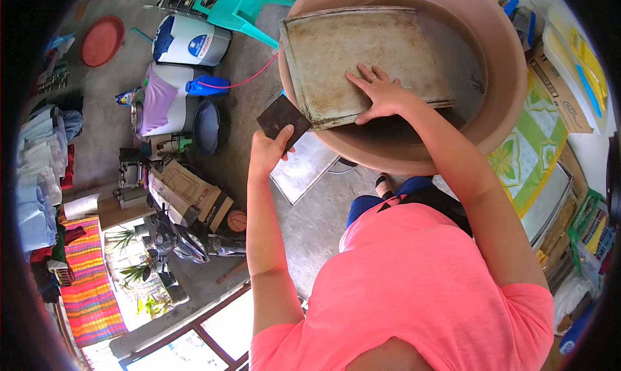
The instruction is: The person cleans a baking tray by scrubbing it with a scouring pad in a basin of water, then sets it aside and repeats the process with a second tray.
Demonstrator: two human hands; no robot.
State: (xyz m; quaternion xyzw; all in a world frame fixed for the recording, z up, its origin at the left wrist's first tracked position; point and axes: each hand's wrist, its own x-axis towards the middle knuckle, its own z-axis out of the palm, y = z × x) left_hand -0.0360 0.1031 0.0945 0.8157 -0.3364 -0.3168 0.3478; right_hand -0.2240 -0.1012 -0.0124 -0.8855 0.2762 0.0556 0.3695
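A worn metal baking tray [330, 51], stained brown, lies tilted in the wide brown basin [508, 106], with its left corner over the rim. My right hand [385, 96] lies on the tray's face with fingers spread. In my left hand [272, 152] is a dark brown, flat square sheet [283, 122], pinched under the thumb, close beside the tray's lower left corner. Murky water [453, 34] shows in the basin to the right of the tray. Below the basin another metal tray [301, 177] stands near the floor.
Left of the basin are a teal plastic chair [242, 9], white buckets [200, 42], a dark basin [207, 126] and cardboard boxes [194, 190]. A motorcycle [187, 241] stands lower left. At right are a green patterned cloth [524, 151] and a cardboard box [556, 89].
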